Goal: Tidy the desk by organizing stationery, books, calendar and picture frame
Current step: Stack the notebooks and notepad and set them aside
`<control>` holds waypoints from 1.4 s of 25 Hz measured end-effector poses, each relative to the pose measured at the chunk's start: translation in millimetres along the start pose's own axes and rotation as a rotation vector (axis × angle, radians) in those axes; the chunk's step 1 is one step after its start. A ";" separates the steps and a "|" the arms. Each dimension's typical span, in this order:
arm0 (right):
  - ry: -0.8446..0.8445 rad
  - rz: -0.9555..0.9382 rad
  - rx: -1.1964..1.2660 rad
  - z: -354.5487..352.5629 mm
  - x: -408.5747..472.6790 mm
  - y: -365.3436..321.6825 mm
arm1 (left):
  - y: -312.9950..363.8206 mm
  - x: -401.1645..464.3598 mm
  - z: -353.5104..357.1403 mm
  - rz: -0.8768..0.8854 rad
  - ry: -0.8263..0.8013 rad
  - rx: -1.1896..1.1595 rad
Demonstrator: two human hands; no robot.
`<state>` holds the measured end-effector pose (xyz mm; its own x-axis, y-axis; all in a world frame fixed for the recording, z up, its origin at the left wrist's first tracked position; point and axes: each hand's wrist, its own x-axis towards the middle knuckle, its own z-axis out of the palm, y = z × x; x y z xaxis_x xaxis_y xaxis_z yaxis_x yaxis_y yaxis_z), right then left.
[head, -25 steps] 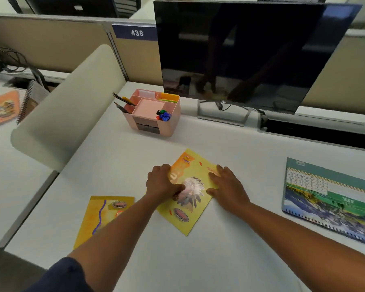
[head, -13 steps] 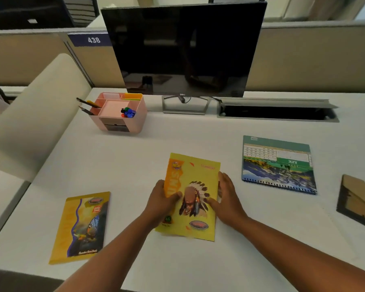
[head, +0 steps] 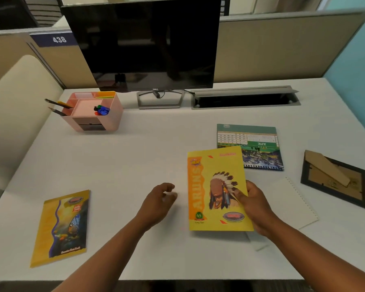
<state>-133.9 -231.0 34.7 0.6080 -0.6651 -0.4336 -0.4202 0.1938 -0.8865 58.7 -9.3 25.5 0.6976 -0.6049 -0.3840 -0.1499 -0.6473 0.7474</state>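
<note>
Right hand (head: 256,209) pinching, thumb on the cover, the right edge of a yellow headdress-figure notebook (head: 217,190) lifted over the white desk (head: 145,157) beside the green spiral-bound calendar (head: 253,144); left hand (head: 158,202) empty, fingers loosely curled.

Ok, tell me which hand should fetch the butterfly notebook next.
Left. The left hand is free and open, nearer the butterfly notebook at the desk's left; the right hand is holding the yellow notebook.
</note>
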 end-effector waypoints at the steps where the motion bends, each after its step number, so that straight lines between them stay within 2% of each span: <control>1: 0.044 0.001 -0.033 -10.1 -0.9 6.9 | -1.6 -0.8 5.1 0.067 -0.031 0.132; 3: 0.108 0.009 -0.069 -27.1 -4.0 15.8 | 3.9 -2.6 20.6 0.211 -0.122 0.357; 5: 0.175 0.029 -0.054 -42.2 -7.9 18.2 | 20.8 -4.5 42.3 0.282 -0.219 0.435; 7: 0.237 0.050 -0.028 -59.8 -11.5 20.9 | 40.6 -4.7 69.4 0.296 -0.284 0.416; 10: 0.345 0.075 0.087 -83.3 -19.7 23.9 | 70.3 -0.5 106.8 0.287 -0.265 0.340; 13: 0.534 0.110 0.216 -105.3 -30.7 35.0 | 101.6 2.3 131.5 0.282 -0.282 0.311; 17: 0.727 0.208 0.160 -112.0 -43.8 55.9 | 120.8 3.7 151.3 0.247 -0.354 0.332; 28: 0.564 0.254 0.094 -78.7 -38.1 51.8 | 118.2 6.2 151.6 -0.091 -0.401 0.293; 35: 0.502 0.315 0.201 -73.8 -36.2 59.1 | 116.0 0.6 132.4 -0.167 -0.439 -0.020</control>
<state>-230.5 -248.7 9.9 0.0647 -0.8023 -0.5933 -0.3630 0.5349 -0.7629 -51.0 -146.1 40.2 0.3484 -0.6347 -0.6898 -0.0441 -0.7462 0.6643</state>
